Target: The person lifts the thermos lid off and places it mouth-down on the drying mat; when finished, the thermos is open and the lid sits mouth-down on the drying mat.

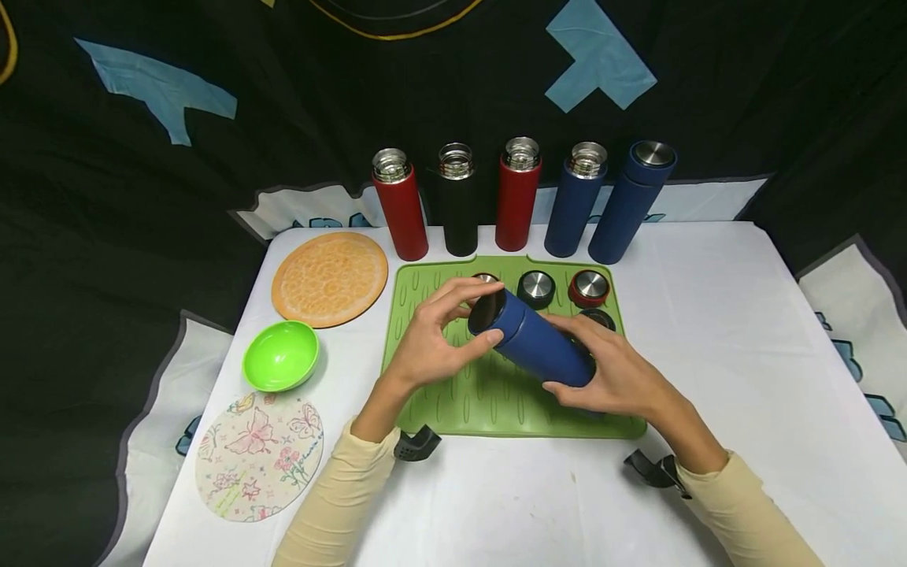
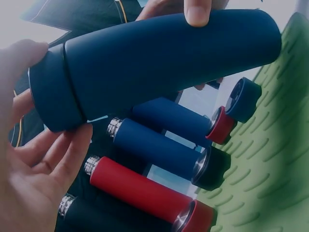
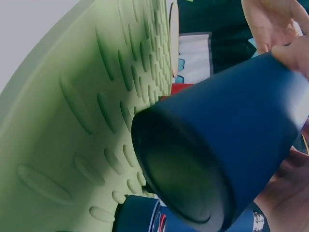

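Observation:
Both hands hold a blue thermos bottle, tilted over a green ribbed mat. My left hand grips its lid end between thumb and fingers, at the upper left. The right hand holds the body near the base, at the lower right. In the left wrist view, a thin dark seam separates the lid from the body. On the mat behind the bottle lie loose lids: a black one, a red one, a blue one and another partly hidden by the left hand.
Along the back stand an uncapped red bottle, a black one, another red one, an open blue one and a capped blue one. At left are an orange round mat, a green bowl and a butterfly-patterned round mat.

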{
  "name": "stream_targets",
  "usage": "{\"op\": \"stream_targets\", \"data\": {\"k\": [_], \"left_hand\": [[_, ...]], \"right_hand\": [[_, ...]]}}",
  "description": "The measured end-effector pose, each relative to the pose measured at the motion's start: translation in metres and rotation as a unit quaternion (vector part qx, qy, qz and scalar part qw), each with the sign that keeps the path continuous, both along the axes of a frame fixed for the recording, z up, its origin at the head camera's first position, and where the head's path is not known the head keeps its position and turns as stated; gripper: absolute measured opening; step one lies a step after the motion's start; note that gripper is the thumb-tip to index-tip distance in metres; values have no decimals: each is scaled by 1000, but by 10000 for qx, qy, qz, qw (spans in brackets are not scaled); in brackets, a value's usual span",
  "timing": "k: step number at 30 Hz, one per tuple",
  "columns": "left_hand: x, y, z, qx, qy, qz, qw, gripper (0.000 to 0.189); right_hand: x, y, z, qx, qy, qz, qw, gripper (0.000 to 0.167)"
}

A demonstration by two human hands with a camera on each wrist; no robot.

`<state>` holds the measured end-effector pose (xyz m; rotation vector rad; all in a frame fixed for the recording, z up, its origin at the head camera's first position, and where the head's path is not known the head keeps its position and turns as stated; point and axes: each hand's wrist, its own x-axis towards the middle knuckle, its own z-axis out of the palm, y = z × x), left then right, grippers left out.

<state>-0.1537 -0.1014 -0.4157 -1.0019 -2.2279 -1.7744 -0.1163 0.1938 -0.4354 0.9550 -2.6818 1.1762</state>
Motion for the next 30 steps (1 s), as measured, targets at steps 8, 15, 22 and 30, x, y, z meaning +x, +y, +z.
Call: {"op": "stream_targets", "data": {"k": [8,15,22,30], "left_hand": [[1,1,1,-250,-310,146,9991,61],[0,-5,1,178,-391,-727,9964,61],[2,-2,0,11,-364,-304,9989,56],[3,-4,3,-63,-469,-531,9975,58]], "right_hand": [[0,0,-2,135,205,-111,9996,93],[0,1,-2,-14,160,-22,9999,94],[3,0,-3,15,29,-55,10000,92],[3,1,-1,33,9,-50,10000,92]]}}
